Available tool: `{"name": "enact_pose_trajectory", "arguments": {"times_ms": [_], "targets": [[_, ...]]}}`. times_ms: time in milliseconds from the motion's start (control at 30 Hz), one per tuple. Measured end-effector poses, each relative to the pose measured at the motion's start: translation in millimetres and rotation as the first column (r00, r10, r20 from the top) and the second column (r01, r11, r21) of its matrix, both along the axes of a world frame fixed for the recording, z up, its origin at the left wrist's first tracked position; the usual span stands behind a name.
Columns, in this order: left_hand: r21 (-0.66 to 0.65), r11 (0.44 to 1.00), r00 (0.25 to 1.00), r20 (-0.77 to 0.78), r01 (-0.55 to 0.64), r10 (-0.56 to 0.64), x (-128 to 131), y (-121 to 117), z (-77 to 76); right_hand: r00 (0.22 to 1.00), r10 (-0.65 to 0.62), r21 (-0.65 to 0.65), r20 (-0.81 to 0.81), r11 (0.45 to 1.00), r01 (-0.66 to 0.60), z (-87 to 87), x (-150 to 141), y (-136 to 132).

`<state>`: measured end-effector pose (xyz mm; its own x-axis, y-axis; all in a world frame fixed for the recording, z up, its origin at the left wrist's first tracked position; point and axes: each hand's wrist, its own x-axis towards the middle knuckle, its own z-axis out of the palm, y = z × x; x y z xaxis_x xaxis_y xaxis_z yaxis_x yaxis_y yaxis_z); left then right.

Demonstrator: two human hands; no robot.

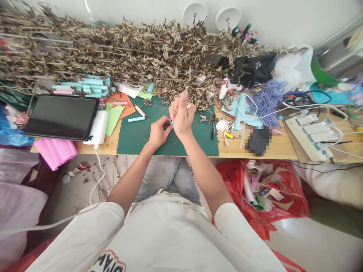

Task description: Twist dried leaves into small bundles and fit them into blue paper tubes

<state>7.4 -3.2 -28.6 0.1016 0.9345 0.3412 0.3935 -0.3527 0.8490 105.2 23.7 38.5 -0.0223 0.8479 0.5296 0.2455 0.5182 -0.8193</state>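
Observation:
Over the green cutting mat (136, 139), my left hand (159, 132) pinches a small light-blue piece (171, 122), mostly hidden by the fingers. Close against it, my right hand (183, 115) is closed in a fist, thumb up. The pale end of a thin stick (188, 107) pokes out of that fist; the rest of it is covered. Left of the hands, a light-blue paper roll (136, 119) and a pink paper roll (140, 111) lie on the mat. Crumbled dry leaves (195, 92) lie just beyond my right hand.
Dried leafy stalks (127, 49) fill the table's back. To the left are a black tablet (61, 117), a white power bank (98, 128) and stacked blue rolls (90, 87). Rightward lie a black pen (213, 126), a glue gun (228, 87), purple cord (269, 100) and a power strip (310, 134).

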Motion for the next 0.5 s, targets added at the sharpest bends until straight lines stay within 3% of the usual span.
{"name": "enact_pose_trajectory", "arguments": {"times_ms": [100, 167, 500], "targets": [[-0.007, 1.0, 1.0, 0.009, -0.009, 0.009, 0.3, 0.7, -1.1, 0.94, -0.019, -0.16, -0.341, 0.986, -0.038, 7.9, -2.0, 5.8], [-0.015, 1.0, 1.0, 0.01, -0.014, 0.014, 0.6, 1.0, -1.3, 0.91, 0.036, -0.19, -0.413, 0.974, -0.125, 9.7, -1.6, 9.1], [-0.008, 1.0, 1.0, 0.004, -0.004, 0.004, 0.0, 1.1, -2.4, 0.909, 0.093, -0.305, -0.407, 0.924, -0.231, 15.5, 1.9, 9.2]]}}
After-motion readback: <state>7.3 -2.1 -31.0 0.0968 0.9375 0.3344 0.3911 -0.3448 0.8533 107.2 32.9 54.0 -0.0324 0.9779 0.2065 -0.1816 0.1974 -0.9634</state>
